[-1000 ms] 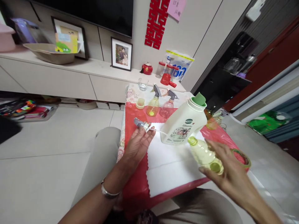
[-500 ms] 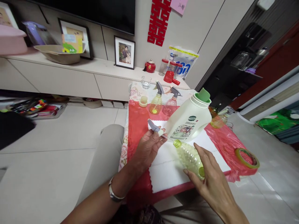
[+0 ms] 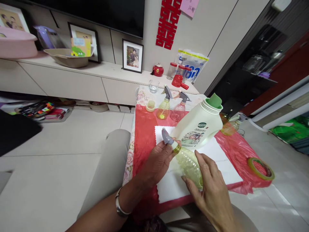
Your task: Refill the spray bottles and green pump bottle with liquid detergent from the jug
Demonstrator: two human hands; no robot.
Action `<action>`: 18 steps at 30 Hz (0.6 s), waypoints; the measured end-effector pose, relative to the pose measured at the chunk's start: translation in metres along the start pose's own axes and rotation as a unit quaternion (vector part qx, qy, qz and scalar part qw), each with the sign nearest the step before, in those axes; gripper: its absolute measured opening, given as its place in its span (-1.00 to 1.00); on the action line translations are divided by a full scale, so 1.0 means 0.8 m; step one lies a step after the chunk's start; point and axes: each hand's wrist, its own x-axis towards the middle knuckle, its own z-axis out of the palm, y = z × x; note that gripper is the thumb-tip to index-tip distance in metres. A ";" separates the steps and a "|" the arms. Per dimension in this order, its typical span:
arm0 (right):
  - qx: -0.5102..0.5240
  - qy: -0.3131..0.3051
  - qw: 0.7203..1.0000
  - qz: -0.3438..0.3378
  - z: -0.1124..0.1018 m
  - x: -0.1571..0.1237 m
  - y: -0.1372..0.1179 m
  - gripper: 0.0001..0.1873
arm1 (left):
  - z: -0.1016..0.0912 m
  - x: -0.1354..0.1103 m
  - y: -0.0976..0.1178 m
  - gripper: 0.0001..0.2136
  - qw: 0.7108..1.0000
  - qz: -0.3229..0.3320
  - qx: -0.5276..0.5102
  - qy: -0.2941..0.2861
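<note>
My left hand pinches a grey spray head with a white collar. The collar meets the yellow-green neck of a clear, ribbed spray bottle, which is tilted. My right hand is curved around the lower end of this bottle, thumb on one side and fingers on the other. Just beyond stands a large pale detergent bottle with a green pouring spout at its open mouth. Below the hands lies a white sheet with a scalloped edge.
A yellow spray bottle, a pink spray bottle and a pale cap stand behind. Another spray bottle is at right, near a tape roll on red plastic. A glass cup sits at the table's far edge.
The spray head has moved right and down, onto the bottle's neck. My right hand and the bottle have shifted slightly left. The whole view has turned a little.
</note>
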 end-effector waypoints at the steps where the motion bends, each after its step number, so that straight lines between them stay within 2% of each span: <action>1: 0.005 0.001 1.000 -0.001 0.000 0.000 -0.001 -0.27 | -0.001 0.000 -0.001 -0.76 1.000 0.001 0.001 -0.004; 5: 0.041 0.017 0.999 -0.004 0.003 0.000 -0.001 -0.26 | 0.001 0.000 0.000 -0.77 1.000 -0.005 -0.011 -0.016; 8: 0.118 0.025 0.993 0.008 0.007 -0.003 0.005 -0.29 | 0.002 -0.002 0.000 -0.77 0.999 -0.030 -0.017 -0.002; 10: 0.215 0.004 0.974 0.064 0.012 -0.005 0.012 -0.34 | 0.002 -0.003 0.000 -0.75 0.998 -0.052 -0.026 0.005; 11: 0.288 -0.017 0.952 0.107 0.015 -0.006 0.015 -0.36 | 0.002 -0.004 0.000 -0.74 0.998 -0.061 -0.034 -0.002; 12: 0.375 -0.041 0.913 0.156 0.018 -0.007 0.017 -0.38 | 0.002 -0.004 -0.001 -0.74 0.997 -0.066 -0.044 -0.016; 13: 0.468 -0.065 0.857 0.207 0.022 -0.008 0.017 -0.38 | 0.002 -0.004 -0.001 -0.74 0.996 -0.068 -0.055 -0.036; 15: 0.626 -0.089 0.713 0.304 0.027 -0.009 0.015 -0.35 | 0.003 -0.004 -0.001 -0.73 0.992 -0.069 -0.072 -0.076; 16: 0.676 -0.085 0.646 0.345 0.029 -0.009 0.013 -0.35 | 0.004 -0.004 -0.001 -0.75 0.991 -0.071 -0.077 -0.083; 17: 0.705 -0.074 0.593 0.382 0.031 -0.010 0.010 -0.37 | 0.006 -0.004 0.000 -0.77 0.991 -0.076 -0.081 -0.081; 18: 0.721 -0.066 0.555 0.410 0.032 -0.010 0.006 -0.39 | 0.009 -0.005 0.001 -0.80 0.991 -0.083 -0.084 -0.070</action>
